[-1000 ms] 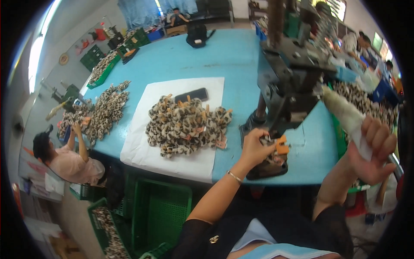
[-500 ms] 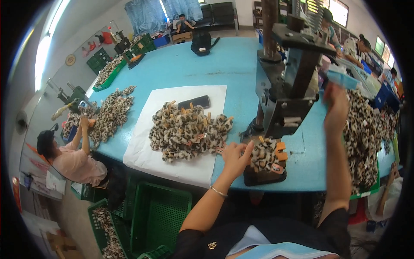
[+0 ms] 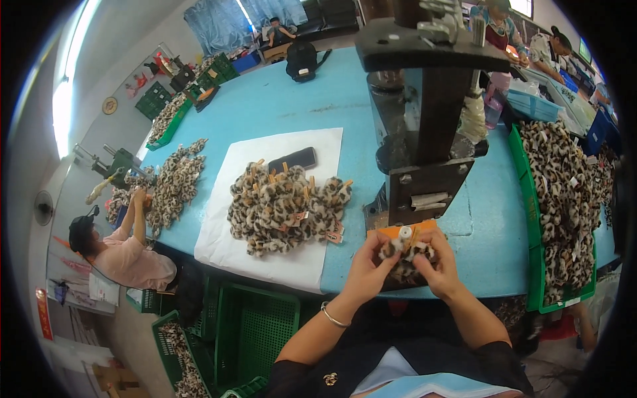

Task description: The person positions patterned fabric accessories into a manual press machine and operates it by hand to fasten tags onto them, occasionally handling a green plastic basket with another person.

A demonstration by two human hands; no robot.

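Observation:
A small leopard-spotted plush piece [image 3: 399, 255] is held at the base of a dark metal hand press [image 3: 428, 189]. My left hand [image 3: 369, 268] pinches its left side, and my right hand [image 3: 438, 266] grips its right side. Just beyond my fingertips lies an orange flat piece [image 3: 424, 227], with a small white round part [image 3: 405, 232] in front of it. My fingers cover much of the plush. To the left, a heap of similar spotted plush pieces [image 3: 275, 215] with orange strips and tags lies on a white sheet [image 3: 229, 179].
A black phone [image 3: 302, 158] rests behind the heap. On the right stands a green crate [image 3: 531, 229] full of spotted plush. A black bag [image 3: 302, 63] sits far back on the blue table [image 3: 345, 93]. At left, a person [image 3: 136, 255] works at another press.
My right hand has come down from the raised right side to the plush at the press. My left hand has shifted slightly right and now grips the plush. The view has turned slightly.

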